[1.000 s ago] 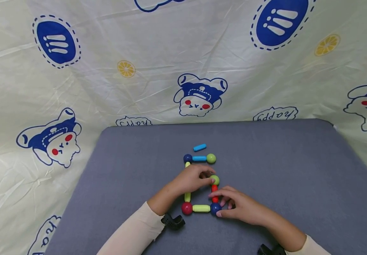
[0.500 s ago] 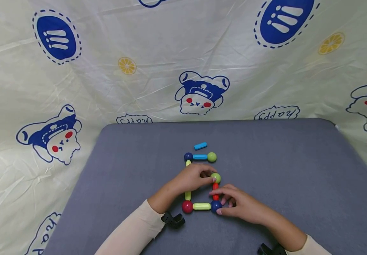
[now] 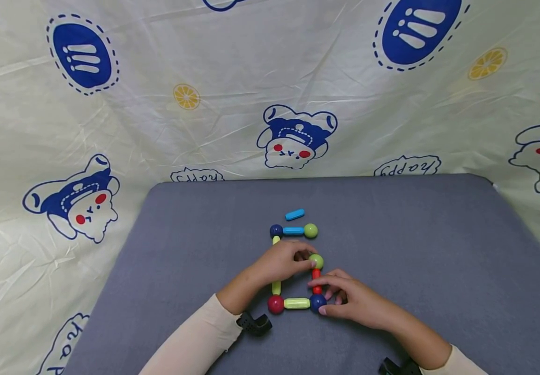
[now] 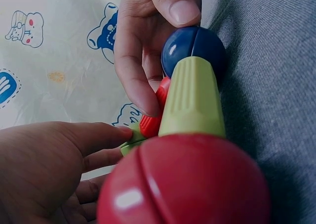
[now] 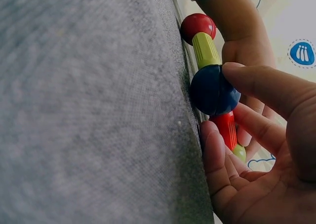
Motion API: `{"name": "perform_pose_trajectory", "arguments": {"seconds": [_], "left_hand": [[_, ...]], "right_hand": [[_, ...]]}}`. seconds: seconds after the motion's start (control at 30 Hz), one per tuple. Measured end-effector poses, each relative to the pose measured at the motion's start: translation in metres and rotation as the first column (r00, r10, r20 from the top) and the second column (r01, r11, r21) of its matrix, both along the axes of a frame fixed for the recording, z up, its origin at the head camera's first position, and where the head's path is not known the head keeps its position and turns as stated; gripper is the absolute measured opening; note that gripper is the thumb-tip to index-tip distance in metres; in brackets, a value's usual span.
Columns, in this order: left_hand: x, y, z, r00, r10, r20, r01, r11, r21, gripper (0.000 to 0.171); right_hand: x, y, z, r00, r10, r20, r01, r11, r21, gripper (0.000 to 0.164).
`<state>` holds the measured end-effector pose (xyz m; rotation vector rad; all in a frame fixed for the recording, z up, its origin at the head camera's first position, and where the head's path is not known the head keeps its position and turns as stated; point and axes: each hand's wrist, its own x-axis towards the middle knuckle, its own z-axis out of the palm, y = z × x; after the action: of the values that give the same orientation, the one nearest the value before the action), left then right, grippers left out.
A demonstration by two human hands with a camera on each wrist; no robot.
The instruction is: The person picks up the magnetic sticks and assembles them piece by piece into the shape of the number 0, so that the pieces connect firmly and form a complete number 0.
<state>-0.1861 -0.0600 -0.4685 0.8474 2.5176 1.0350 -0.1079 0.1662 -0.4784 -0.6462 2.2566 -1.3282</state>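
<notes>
In the head view, my left hand (image 3: 283, 263) pinches a light green ball (image 3: 316, 261) between thumb and fingers. A red rod (image 3: 316, 281) joins that ball to a dark blue ball (image 3: 318, 302) nearer me. My right hand (image 3: 355, 301) holds the blue ball, thumb against its side, the index finger reaching over the red rod. From the blue ball, a ribbed yellow-green rod (image 3: 297, 303) runs left to a red ball (image 3: 276, 304). Another yellow-green rod (image 3: 276, 288) leads away from the red ball, partly hidden under my left hand. The right wrist view shows the thumb on the blue ball (image 5: 213, 90).
Farther back, a dark blue ball (image 3: 276, 230), a light blue rod (image 3: 293, 230) and a second light green ball (image 3: 311, 230) form the far side. A loose blue rod (image 3: 294, 214) lies behind them on the grey table (image 3: 415, 245). A printed sheet (image 3: 232, 120) hangs beyond.
The head view has shifted very slightly. Both hands keep the same hold on the joined pieces.
</notes>
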Motion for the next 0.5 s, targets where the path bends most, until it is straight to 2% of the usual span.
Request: {"name": "perform_pose_trajectory", "arguments": {"seconds": [0.33, 0.5], "left_hand": [[0.0002, -0.0014, 0.0005, 1.0, 0.006, -0.026, -0.007, 0.999, -0.031, 0.024], [-0.0012, -0.004, 0.001, 1.0, 0.015, -0.016, -0.015, 1.0, -0.025, 0.027]], "right_hand": [[-0.0012, -0.0001, -0.0013, 1.0, -0.007, 0.001, 0.007, 1.0, 0.016, 0.048], [-0.001, 0.0001, -0.0021, 1.0, -0.006, -0.005, 0.006, 1.0, 0.013, 0.048]]}}
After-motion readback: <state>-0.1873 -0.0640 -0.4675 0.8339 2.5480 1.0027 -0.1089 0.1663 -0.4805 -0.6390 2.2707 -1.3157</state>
